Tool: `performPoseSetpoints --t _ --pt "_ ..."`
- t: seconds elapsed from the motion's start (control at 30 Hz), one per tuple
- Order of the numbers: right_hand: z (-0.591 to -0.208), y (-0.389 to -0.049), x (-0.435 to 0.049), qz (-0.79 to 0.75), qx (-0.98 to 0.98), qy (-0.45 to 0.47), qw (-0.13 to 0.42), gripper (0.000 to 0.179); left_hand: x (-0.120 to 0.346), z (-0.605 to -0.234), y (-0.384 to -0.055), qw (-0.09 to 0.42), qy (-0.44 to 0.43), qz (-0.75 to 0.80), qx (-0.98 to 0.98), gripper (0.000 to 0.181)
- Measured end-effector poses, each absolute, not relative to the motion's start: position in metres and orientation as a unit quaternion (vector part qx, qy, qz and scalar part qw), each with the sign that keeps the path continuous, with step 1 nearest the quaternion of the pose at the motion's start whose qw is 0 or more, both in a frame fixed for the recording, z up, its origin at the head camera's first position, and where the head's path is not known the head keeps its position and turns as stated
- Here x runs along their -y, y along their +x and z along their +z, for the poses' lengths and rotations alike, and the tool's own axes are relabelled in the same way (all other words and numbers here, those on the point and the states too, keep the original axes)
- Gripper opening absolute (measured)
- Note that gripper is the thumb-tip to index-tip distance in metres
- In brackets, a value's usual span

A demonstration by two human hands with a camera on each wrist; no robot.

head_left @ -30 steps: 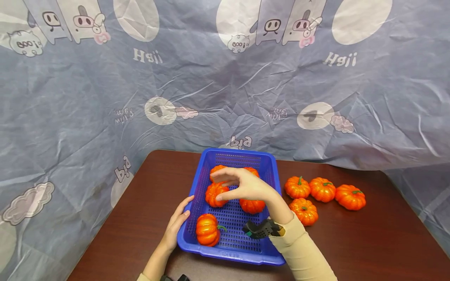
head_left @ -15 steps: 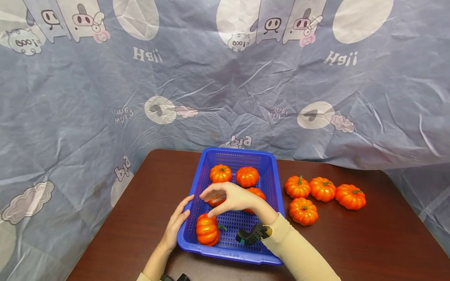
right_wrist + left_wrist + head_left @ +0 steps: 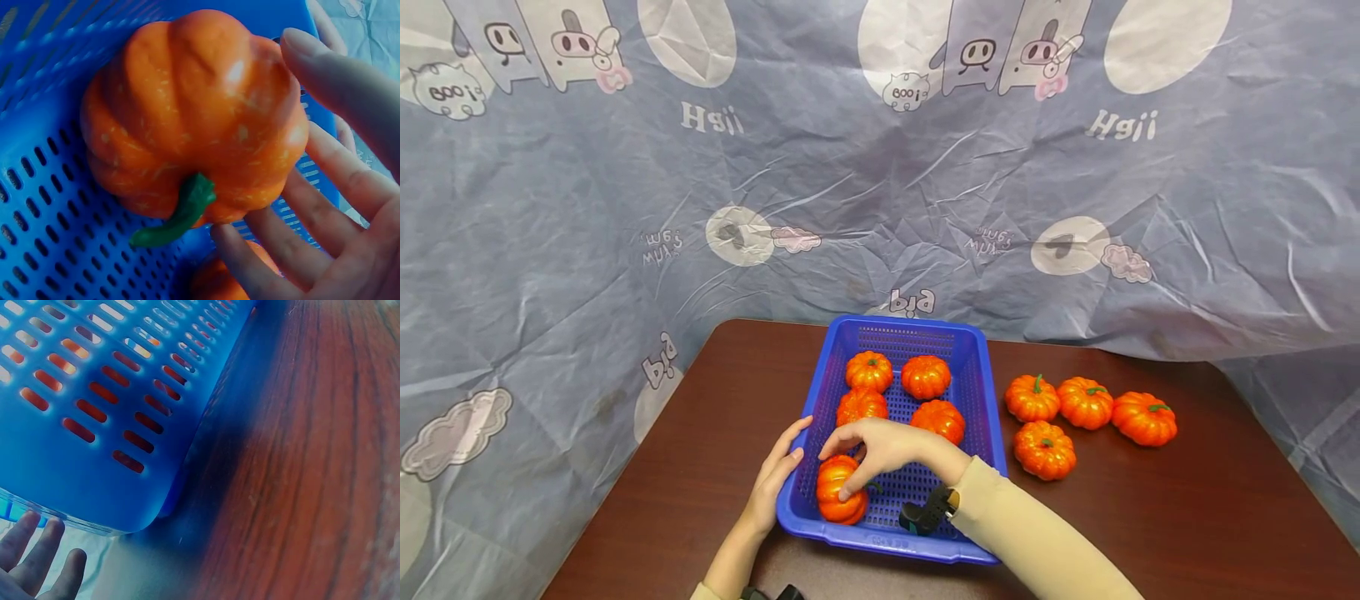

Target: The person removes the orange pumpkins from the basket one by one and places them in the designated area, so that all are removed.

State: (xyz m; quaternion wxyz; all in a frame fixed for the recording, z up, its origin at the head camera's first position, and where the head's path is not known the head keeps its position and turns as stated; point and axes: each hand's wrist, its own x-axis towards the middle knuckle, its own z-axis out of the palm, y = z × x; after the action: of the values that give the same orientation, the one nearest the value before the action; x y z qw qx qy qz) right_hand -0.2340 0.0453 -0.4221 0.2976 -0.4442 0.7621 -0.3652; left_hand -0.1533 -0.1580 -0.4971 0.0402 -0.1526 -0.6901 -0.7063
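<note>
My right hand (image 3: 880, 446) reaches into a blue plastic basket (image 3: 891, 546), over the near-left orange pumpkin (image 3: 832, 492). The thumb overlaps the pumpkin's near side and the other fingers spread along its far side. In the right wrist view, the same pumpkin (image 3: 187, 119) lies on its side with its green stem (image 3: 184, 215) showing; some fingertips are hidden behind it. My left hand (image 3: 766, 492) rests against the basket's left side, fairly straight fingers at the rim. In the left wrist view, left fingertips (image 3: 53, 528) show beside the perforated basket wall (image 3: 94, 475).
Several more pumpkins (image 3: 925, 377) sit farther back in the basket. On the brown table (image 3: 1187, 517), to its right, stands another group of pumpkins (image 3: 1045, 450). A crumpled grey-blue printed cloth (image 3: 850, 192) hangs behind the table.
My right hand has moved toward me and left, from above the middle pumpkins down to the near-left one. The left hand stays at the basket's side.
</note>
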Motion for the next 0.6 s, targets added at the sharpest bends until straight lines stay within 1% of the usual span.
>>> performPoseSetpoints --t 0.3,0.6 --pt "-0.4250 -0.2341 -0.0474 -0.328 -0.769 -0.454 0.308 0.054 0.1585 -0.4982 -0.1535 0.034 -0.158 -0.710 0.685 0.045" --pt "-0.4187 -0.2356 -0.0521 -0.308 -0.778 -0.466 0.287 0.052 0.1579 -0.4982 -0.1533 0.033 -0.153 -0.711 0.686 0.045"
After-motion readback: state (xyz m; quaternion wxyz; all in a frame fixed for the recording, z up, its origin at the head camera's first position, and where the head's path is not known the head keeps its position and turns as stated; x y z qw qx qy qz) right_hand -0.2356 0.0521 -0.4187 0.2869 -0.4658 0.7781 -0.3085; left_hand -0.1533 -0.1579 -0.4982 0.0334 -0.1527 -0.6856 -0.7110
